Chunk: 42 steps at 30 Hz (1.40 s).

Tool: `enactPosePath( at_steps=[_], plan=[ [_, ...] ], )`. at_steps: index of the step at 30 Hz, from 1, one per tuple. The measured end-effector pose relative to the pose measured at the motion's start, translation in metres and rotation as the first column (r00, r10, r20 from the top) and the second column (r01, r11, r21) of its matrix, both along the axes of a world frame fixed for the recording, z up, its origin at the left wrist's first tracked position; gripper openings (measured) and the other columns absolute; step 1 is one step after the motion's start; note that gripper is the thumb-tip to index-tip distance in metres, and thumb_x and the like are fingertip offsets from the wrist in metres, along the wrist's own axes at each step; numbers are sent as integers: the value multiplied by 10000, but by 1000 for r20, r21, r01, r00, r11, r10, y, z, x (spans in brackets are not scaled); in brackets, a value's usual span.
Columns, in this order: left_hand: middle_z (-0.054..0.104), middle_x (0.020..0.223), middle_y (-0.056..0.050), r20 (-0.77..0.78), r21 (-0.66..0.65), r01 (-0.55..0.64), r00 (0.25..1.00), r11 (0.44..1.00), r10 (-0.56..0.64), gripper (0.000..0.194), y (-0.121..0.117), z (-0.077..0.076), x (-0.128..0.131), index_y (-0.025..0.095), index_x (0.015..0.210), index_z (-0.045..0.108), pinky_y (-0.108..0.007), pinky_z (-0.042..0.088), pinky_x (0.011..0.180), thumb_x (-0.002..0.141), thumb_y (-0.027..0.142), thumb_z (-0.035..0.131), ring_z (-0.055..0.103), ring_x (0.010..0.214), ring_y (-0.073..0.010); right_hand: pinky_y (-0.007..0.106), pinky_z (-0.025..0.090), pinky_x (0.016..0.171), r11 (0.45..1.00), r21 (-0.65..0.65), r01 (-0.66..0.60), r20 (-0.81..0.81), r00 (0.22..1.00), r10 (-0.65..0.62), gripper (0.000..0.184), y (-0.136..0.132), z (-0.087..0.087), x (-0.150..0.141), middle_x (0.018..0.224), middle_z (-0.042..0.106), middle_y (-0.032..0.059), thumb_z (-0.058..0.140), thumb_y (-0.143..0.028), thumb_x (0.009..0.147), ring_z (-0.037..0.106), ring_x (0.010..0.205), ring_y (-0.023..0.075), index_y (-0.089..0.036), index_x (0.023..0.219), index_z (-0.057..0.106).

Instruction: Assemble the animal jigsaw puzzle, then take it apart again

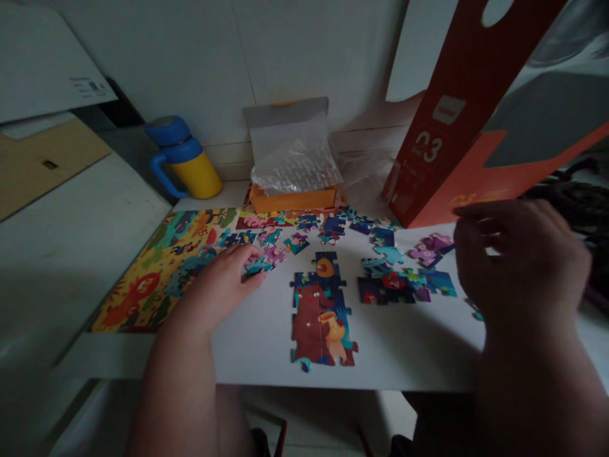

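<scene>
My left hand (233, 270) rests at the left of the loose pieces, its thumb and fingers closed on a teal puzzle piece (259, 265). Touching or close by is a pink-purple puzzle piece (275, 255). My right hand (518, 254) is raised over the table's right side, slightly blurred, with fingers curled toward the thumb; whatever it may hold is hidden. Between the hands lies a joined bear section (316, 317) with brown animals. Right of it is another joined strip (394, 285) in dark blue and red. Purple pieces (432, 249) lie left of my right hand.
A yellow picture sheet (143, 285) lies at the left. Behind stand a blue-and-yellow jug (190, 168), an orange box (292, 200) with clear plastic on it, and a tall red box (442, 139). Several loose pieces (333, 226) spread along the back of the white table (257, 355).
</scene>
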<state>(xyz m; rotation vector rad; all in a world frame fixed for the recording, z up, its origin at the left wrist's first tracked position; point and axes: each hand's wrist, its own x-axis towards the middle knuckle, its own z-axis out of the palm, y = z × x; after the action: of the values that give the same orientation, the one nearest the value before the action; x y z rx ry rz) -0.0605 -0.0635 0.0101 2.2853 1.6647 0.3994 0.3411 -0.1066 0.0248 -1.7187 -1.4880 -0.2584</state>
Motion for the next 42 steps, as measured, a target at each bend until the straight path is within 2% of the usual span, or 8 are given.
enactPosePath(
  at_steps=[4, 15, 22, 26, 34, 37, 39, 42],
  plan=[
    [733, 1225, -91, 40, -9, -25, 999, 1000, 26, 250, -1, 0, 0, 237, 1150, 662, -444, 550, 1011, 933, 360, 678, 698, 1152, -296, 338, 545, 649, 1000, 0, -16, 57, 998, 16, 158, 8, -6, 4, 1018, 761, 101, 653, -268, 940, 668, 663, 177, -169, 975, 772],
    [715, 1222, -51, 100, -12, 4, 995, 1000, -3, 241, 1, 4, 0, 270, 1112, 646, -419, 575, 990, 888, 337, 707, 696, 1114, -274, 334, 524, 649, 997, -49, -66, 37, 997, 68, 159, 7, -1, -13, 994, 760, 82, 630, -327, 924, 674, 638, 178, -211, 927, 738],
    [686, 1196, -52, 40, 74, 106, 993, 992, -109, 212, 4, 4, 2, 276, 1116, 664, -435, 555, 1043, 904, 278, 658, 674, 1148, -273, 350, 522, 709, 988, -92, 123, -131, 982, -134, 223, 3, 2, -13, 909, 782, 83, 642, -366, 936, 702, 704, 217, -211, 1014, 781],
    [677, 1192, -53, 21, 69, 155, 987, 985, -157, 180, 4, 5, 5, 276, 1098, 652, -463, 540, 1074, 919, 266, 630, 656, 1175, -276, 354, 533, 677, 985, -119, 129, -245, 957, -155, 222, 3, 4, -14, 864, 773, 68, 623, -362, 943, 688, 680, 218, -227, 1021, 781],
    [673, 1217, -52, 2, 73, 144, 989, 987, -145, 153, 7, -3, 0, 266, 1067, 674, -461, 517, 1078, 928, 299, 619, 652, 1155, -276, 349, 499, 650, 959, -224, 172, -170, 962, -212, 261, 1, 4, 17, 868, 787, 71, 610, -419, 944, 697, 671, 218, -236, 1028, 777],
    [673, 1190, -55, 15, 55, 136, 990, 989, -137, 163, 9, -5, -3, 265, 1046, 673, -459, 513, 1055, 934, 360, 602, 644, 1144, -284, 355, 457, 632, 910, -382, 160, 56, 987, -150, 307, -9, 3, 45, 830, 785, 78, 612, -496, 957, 696, 662, 228, -233, 955, 770],
    [668, 1211, -63, -7, 31, 126, 992, 992, -126, 203, 10, -6, -4, 264, 1053, 670, -470, 498, 1071, 937, 408, 586, 634, 1168, -293, 357, 434, 603, 833, -533, 150, 160, 984, -75, 353, -16, 0, 58, 772, 769, 72, 641, -557, 930, 668, 598, 223, -233, 942, 782],
    [655, 1258, -83, -61, -9, 103, 993, 995, -103, 268, 10, -6, -4, 253, 1092, 665, -478, 475, 1103, 945, 445, 552, 621, 1204, -300, 343, 458, 593, 713, -701, 37, 114, 992, 61, 386, -21, -7, 62, 874, 794, 73, 751, -568, 837, 656, 562, 190, -233, 1022, 794]
  ],
)
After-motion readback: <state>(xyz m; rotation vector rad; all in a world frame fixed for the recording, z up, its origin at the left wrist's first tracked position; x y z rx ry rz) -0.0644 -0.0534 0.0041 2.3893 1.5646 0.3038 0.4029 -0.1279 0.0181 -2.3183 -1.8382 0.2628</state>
